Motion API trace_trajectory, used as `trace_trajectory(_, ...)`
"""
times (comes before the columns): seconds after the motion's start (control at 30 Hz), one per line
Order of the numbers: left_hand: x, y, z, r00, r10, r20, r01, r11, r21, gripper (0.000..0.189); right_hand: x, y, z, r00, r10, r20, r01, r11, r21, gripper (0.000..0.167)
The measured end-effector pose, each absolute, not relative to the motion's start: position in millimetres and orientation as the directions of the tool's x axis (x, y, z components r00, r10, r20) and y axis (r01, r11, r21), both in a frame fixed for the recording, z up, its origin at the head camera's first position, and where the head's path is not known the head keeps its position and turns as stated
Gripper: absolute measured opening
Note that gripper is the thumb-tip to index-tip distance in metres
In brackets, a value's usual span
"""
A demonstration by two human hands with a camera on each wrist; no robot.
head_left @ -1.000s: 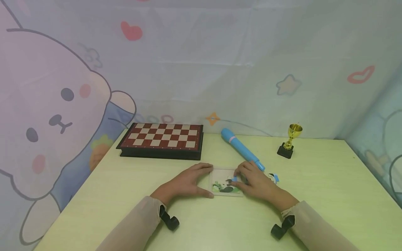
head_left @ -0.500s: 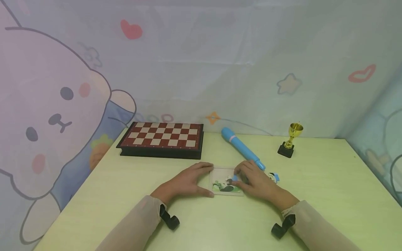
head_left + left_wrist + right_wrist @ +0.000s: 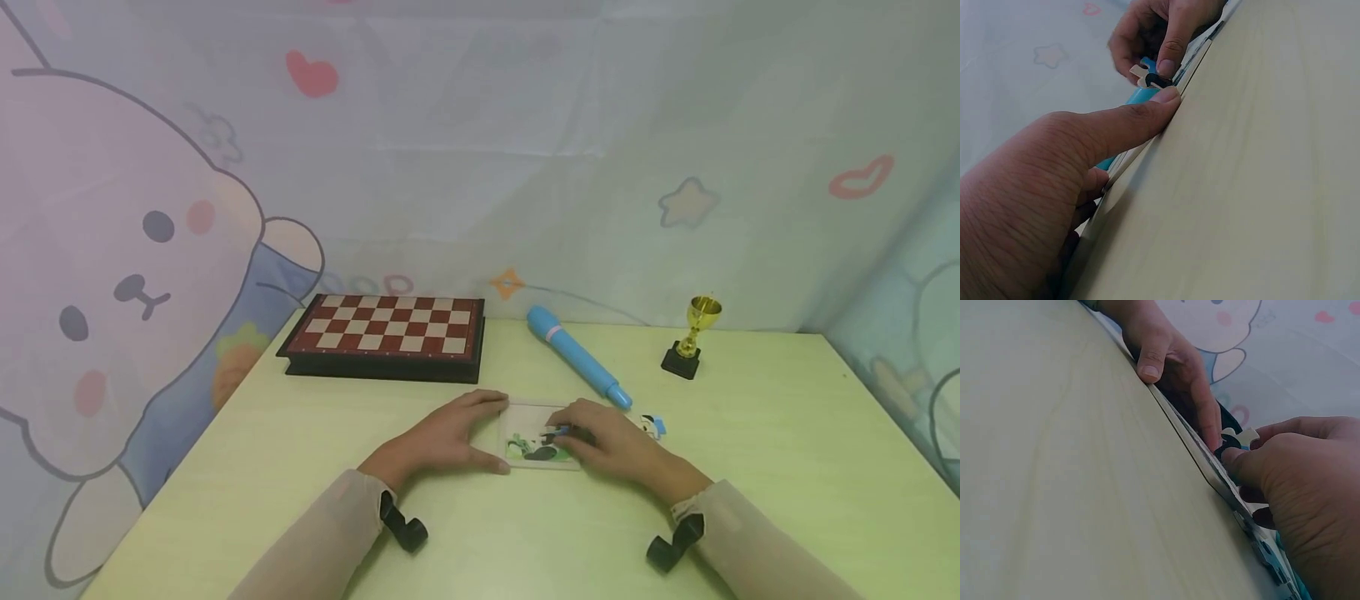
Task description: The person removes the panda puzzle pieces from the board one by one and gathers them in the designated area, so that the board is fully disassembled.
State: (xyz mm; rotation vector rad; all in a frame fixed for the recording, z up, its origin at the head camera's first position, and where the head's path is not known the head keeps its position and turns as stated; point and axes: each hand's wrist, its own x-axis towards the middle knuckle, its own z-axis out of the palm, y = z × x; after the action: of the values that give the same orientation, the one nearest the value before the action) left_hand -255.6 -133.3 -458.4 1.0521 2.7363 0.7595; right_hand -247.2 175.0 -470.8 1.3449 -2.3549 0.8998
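In the head view a small white-framed jigsaw puzzle board (image 3: 525, 414) lies flat on the table, with a green, black and white picture along its near part. My left hand (image 3: 457, 433) grips the board's left side, thumb at the near corner and fingertips at the far one. With thumb and fingers my right hand (image 3: 611, 437) pinches a jigsaw puzzle piece (image 3: 553, 432) over the board's right half. Both wrist views show this piece (image 3: 1146, 74), white, black and blue, tilted up close over the board. The right hand covers the board's right edge.
Another jigsaw puzzle piece (image 3: 652, 426) lies just beyond the right hand. Behind the board are a blue microphone-shaped pen (image 3: 577, 358) and, at the left, a red and white chessboard box (image 3: 386, 337). A gold trophy cup (image 3: 693, 333) stands at the back right.
My right hand's fingers have shifted slightly left and drawn closer together, and the puzzle piece between them has changed its tilt. The left hand and the board stay where they were.
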Motion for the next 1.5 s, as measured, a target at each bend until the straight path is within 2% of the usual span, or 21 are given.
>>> trace_trajectory(0.13, -255.2, -133.4, -459.0, -0.751, 0.657, 0.067, 0.6, 0.637, 0.483, 0.103, -247.4, 174.6, -470.0, -0.474, -0.68, 0.559, -0.879, 0.336, -0.337, 0.02)
trace_trajectory(0.33, -254.4, -133.2, -455.1, -0.756, 0.652, 0.059, 0.593, 0.643, 0.485, 0.102, -246.5, 174.0, -466.8, -0.473, -0.673, 0.569, -0.88, 0.336, -0.335, 0.016)
trace_trajectory(0.67, -254.5, -134.8, -454.1, -0.763, 0.645, 0.049, 0.581, 0.65, 0.489, 0.101, -248.0, 171.9, -467.5, -0.46, -0.671, 0.582, -0.888, 0.328, -0.323, 0.015)
trace_trajectory(1.17, -255.0, -136.7, -453.2, -0.764, 0.644, 0.049, 0.578, 0.648, 0.495, 0.101, -253.7, 170.6, -467.9, -0.393, -0.644, 0.656, -0.92, 0.282, -0.274, 0.023)
trace_trajectory(1.5, -255.3, -134.4, -456.2, -0.759, 0.649, 0.054, 0.586, 0.645, 0.491, 0.102, -245.7, 179.8, -466.3, -0.434, -0.605, 0.667, -0.9, 0.323, -0.293, 0.026)
